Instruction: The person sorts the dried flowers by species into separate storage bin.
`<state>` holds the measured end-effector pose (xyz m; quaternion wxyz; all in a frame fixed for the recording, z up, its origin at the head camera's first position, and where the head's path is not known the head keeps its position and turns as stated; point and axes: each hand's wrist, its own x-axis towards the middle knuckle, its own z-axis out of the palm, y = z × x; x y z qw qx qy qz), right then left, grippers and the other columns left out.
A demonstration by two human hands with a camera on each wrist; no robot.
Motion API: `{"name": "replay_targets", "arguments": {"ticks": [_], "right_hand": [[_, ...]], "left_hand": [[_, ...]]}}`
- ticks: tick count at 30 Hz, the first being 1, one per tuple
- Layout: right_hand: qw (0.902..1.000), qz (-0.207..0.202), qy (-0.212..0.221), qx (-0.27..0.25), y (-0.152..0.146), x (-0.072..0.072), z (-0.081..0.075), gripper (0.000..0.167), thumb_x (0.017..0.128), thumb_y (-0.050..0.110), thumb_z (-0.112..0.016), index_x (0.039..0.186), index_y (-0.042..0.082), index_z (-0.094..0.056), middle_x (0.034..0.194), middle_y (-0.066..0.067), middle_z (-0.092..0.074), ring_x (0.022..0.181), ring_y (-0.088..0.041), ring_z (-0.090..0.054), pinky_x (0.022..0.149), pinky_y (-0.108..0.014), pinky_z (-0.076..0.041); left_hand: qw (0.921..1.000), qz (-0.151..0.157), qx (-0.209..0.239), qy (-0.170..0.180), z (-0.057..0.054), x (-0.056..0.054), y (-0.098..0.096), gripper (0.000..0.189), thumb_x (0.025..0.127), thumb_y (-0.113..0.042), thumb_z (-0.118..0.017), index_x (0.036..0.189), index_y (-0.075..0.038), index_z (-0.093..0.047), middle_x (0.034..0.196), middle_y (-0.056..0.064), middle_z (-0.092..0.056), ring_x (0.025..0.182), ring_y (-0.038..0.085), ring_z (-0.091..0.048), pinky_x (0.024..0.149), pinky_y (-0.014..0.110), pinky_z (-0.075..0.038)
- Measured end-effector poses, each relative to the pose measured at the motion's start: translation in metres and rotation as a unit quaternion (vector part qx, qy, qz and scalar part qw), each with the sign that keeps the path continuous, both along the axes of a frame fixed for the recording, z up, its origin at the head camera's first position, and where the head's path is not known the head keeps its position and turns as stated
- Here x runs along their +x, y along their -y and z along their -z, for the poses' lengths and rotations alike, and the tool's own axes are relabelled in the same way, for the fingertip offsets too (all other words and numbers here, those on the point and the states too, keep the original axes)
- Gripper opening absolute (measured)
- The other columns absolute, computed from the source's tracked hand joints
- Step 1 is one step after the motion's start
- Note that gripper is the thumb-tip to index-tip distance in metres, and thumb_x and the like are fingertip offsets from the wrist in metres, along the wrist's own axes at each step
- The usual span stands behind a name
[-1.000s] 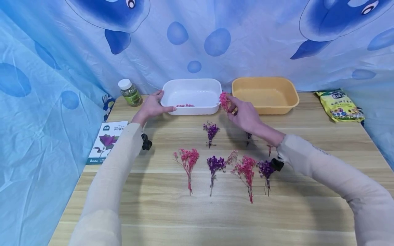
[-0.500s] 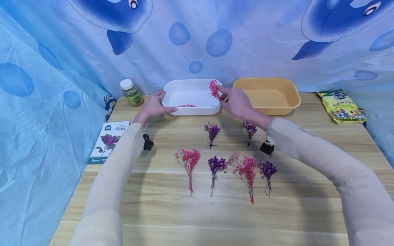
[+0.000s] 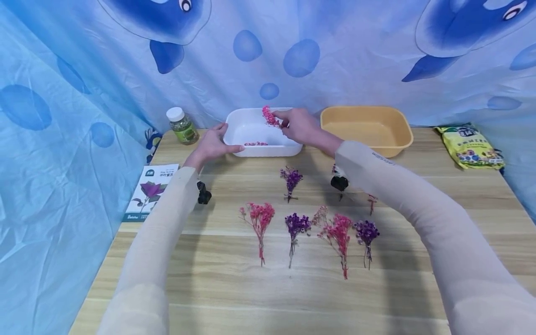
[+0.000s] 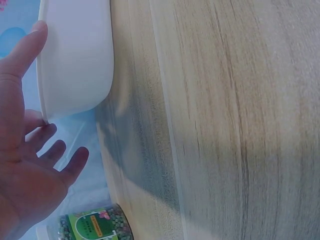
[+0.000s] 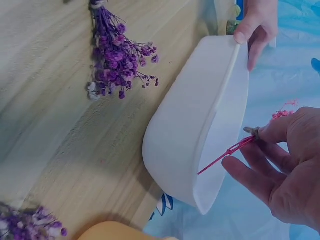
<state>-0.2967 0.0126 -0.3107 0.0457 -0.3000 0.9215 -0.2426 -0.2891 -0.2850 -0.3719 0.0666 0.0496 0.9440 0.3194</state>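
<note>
My right hand pinches a small bunch of pink dried flowers over the white plastic basin. In the right wrist view the tied pink stems point down across the basin's opening, while fingers hide part of the blooms. At the basin's left end, my left hand holds the rim between thumb and index finger. Its other fingers hang loose in the left wrist view. More pink flowers lie inside the basin, partly behind its front wall.
Purple bunches and pink bunches lie in rows on the wooden table. A yellow basin stands right of the white one. A lidded jar and a flower booklet are left, a yellow packet far right.
My right hand has moved left with the pink bunch, from the gap between the two basins to above the white basin. The left hand stays on the rim.
</note>
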Motion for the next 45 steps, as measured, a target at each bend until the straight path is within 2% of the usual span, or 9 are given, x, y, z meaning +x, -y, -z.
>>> {"name": "replay_targets", "arguments": {"ticks": [6,12,20,30,32,35,38,41,45], "right_hand": [[0.9998,-0.002,0.02,0.0,0.009,-0.007,0.006,0.056,0.095,-0.002,-0.055,0.149,0.01,-0.046,0.12,-0.014,-0.069,0.067,-0.018,-0.058,0.051,-0.025,-0.043],[0.9993,0.013,0.008,0.033,0.014,-0.014,0.012,0.055,0.094,-0.002,-0.054,0.147,0.013,-0.05,0.132,-0.012,-0.064,0.051,-0.011,-0.042,0.045,-0.022,-0.037],[0.9972,0.021,0.019,0.069,0.025,-0.024,0.024,0.056,0.093,-0.005,-0.055,0.146,0.014,-0.053,0.134,-0.011,-0.062,0.052,-0.012,-0.037,0.049,-0.023,-0.035],[0.9977,0.013,0.034,0.057,0.032,-0.03,0.037,0.058,0.091,-0.01,-0.053,0.145,0.013,-0.053,0.142,-0.008,-0.056,0.053,-0.012,-0.037,0.051,-0.022,-0.038],[0.9979,0.008,0.025,0.059,0.034,-0.03,0.039,0.056,0.092,-0.009,-0.053,0.144,0.012,-0.055,0.137,-0.01,-0.061,0.055,-0.011,-0.038,0.053,-0.023,-0.038],[0.9982,-0.004,0.005,0.06,0.034,-0.03,0.04,0.054,0.092,-0.008,-0.05,0.143,0.009,-0.056,0.115,-0.015,-0.071,0.057,-0.014,-0.039,0.057,-0.026,-0.04],[0.9988,-0.011,-0.011,0.047,0.032,-0.029,0.04,0.05,0.094,-0.007,-0.047,0.142,0.007,-0.057,0.103,-0.017,-0.071,0.064,-0.016,-0.046,0.066,-0.028,-0.046],[0.9995,-0.009,-0.02,0.024,0.026,-0.026,0.039,0.047,0.097,-0.004,-0.046,0.141,0.005,-0.057,0.108,-0.017,-0.071,0.065,-0.017,-0.05,0.071,-0.031,-0.05],[0.9995,-0.003,-0.028,-0.015,0.012,-0.023,0.034,0.045,0.097,-0.002,-0.049,0.141,0.002,-0.056,0.106,-0.017,-0.072,0.061,-0.017,-0.051,0.065,-0.03,-0.049]], "left_hand": [[1.0,0.001,0.003,0.002,-0.001,0.002,-0.004,0.114,0.076,-0.052,-0.084,0.155,0.0,-0.021,0.165,0.016,-0.015,0.149,0.035,-0.015,0.12,0.048,-0.017],[1.0,0.001,0.005,0.002,-0.004,0.004,-0.007,0.114,0.076,-0.05,-0.085,0.155,0.0,-0.021,0.164,0.017,-0.015,0.149,0.036,-0.015,0.12,0.048,-0.017],[1.0,-0.002,0.003,0.001,-0.001,0.001,-0.007,0.114,0.076,-0.05,-0.085,0.155,0.0,-0.021,0.164,0.018,-0.014,0.149,0.036,-0.015,0.12,0.047,-0.016],[0.9999,0.002,0.013,-0.001,-0.001,-0.001,-0.007,0.113,0.076,-0.046,-0.086,0.154,0.003,-0.022,0.164,0.02,-0.015,0.149,0.039,-0.015,0.12,0.046,-0.015],[0.9999,0.001,0.013,-0.001,-0.001,-0.002,-0.007,0.113,0.076,-0.046,-0.086,0.154,0.003,-0.022,0.163,0.02,-0.015,0.148,0.039,-0.016,0.12,0.047,-0.016],[0.9999,0.001,0.013,-0.002,-0.001,-0.002,-0.007,0.112,0.076,-0.046,-0.087,0.154,0.003,-0.023,0.163,0.021,-0.016,0.148,0.039,-0.017,0.12,0.047,-0.016],[0.9999,0.002,0.017,-0.004,-0.001,-0.002,-0.007,0.111,0.076,-0.044,-0.087,0.154,0.003,-0.023,0.163,0.021,-0.016,0.148,0.039,-0.017,0.12,0.047,-0.016],[0.9998,0.004,0.02,-0.005,0.0,-0.002,-0.007,0.11,0.076,-0.043,-0.087,0.154,0.003,-0.023,0.163,0.021,-0.016,0.148,0.04,-0.017,0.12,0.047,-0.016],[0.9997,0.004,0.022,-0.001,0.0,-0.001,-0.006,0.111,0.076,-0.043,-0.088,0.154,0.002,-0.023,0.163,0.021,-0.016,0.148,0.04,-0.017,0.12,0.047,-0.016]]}}
